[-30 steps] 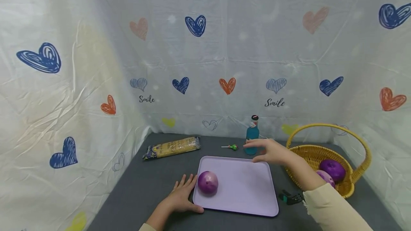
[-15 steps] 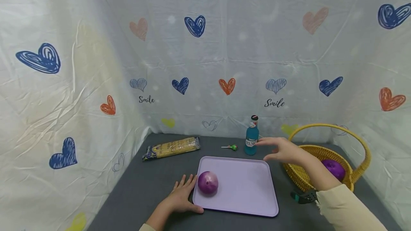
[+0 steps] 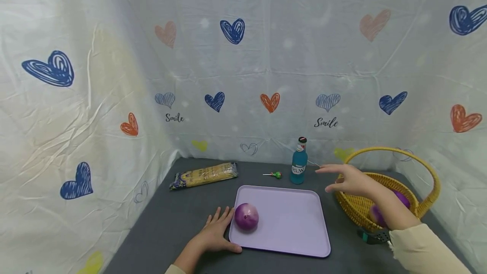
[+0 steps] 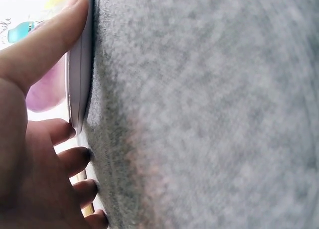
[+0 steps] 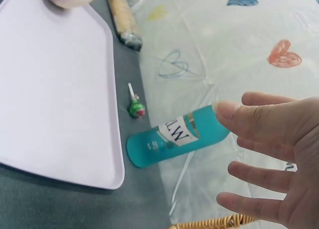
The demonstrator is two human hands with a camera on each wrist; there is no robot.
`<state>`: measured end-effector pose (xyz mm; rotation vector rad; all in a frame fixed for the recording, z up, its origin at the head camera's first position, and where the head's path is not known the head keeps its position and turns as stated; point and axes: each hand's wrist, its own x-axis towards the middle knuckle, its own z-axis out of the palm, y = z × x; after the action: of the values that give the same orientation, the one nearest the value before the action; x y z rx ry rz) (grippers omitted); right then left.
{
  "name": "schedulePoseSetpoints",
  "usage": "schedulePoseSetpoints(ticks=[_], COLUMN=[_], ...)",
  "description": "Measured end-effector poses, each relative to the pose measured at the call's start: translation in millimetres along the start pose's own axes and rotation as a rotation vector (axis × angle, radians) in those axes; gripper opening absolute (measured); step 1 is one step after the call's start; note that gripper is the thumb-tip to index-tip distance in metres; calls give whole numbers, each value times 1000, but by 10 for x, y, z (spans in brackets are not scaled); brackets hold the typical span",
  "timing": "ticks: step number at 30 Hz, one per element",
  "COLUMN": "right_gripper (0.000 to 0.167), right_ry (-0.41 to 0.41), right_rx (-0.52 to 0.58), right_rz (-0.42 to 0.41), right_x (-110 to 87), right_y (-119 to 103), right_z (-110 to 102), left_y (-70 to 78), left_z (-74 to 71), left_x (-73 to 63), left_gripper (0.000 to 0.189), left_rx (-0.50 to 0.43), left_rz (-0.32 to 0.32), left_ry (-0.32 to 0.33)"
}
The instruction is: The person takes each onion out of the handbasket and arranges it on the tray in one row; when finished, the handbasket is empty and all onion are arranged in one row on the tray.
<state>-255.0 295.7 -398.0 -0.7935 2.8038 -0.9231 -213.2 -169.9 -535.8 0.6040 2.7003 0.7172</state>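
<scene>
Right hand (image 3: 351, 180): raised off the far right corner of the tray (image 3: 289, 219), thumb and fingers well apart, nothing held. The right wrist view shows all five digits spread; the head view plainly shows only thumb and index finger. In the wrist view the thumb tip overlaps the blue bottle (image 3: 298, 166); the head view shows a gap between them, and also the bottle's dark cap, which the hand hides from the wrist camera.

Left hand (image 3: 217, 231): at the tray's near left corner, fingers spread and nearly straight, clasping nothing. The left wrist view gives the contact in closer detail: thumb against the tray's rim, index fingertip at the corner.

Change against one second ago: the right hand has withdrawn rightward from the bottle, which it then partly covered; the white label now shows. Left hand, tray and onion (image 3: 246, 217) keep their positions.

The bottle stands upright just beyond the tray's far edge, toward its right end. The onion rests on the tray beside its left edge. A lollipop (image 3: 277, 175) lies beyond the middle of the far edge; a yellow packet (image 3: 205, 175), beyond the far left corner. Right of the tray stands a wicker basket (image 3: 348, 208) containing purple round items (image 3: 401, 198), partly hidden by the right forearm.
</scene>
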Motion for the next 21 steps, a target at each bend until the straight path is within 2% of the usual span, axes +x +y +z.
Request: schedulePoseSetpoints(ticks=[6, 13, 21], right_gripper=[53, 53, 52], right_ry=[5, 41, 28], right_rx=[7, -80, -96], right_rz=[7, 0, -18], right_x=[-100, -196, -293], right_y=[53, 150, 200], right_z=[-82, -166, -222], left_y=[-11, 6, -18], left_z=[1, -19, 16], left_x=[4, 5, 7], left_gripper=[121, 122, 124], left_rx=[-1, -2, -3], left_rz=[-11, -7, -15], left_ry=[-13, -9, -6])
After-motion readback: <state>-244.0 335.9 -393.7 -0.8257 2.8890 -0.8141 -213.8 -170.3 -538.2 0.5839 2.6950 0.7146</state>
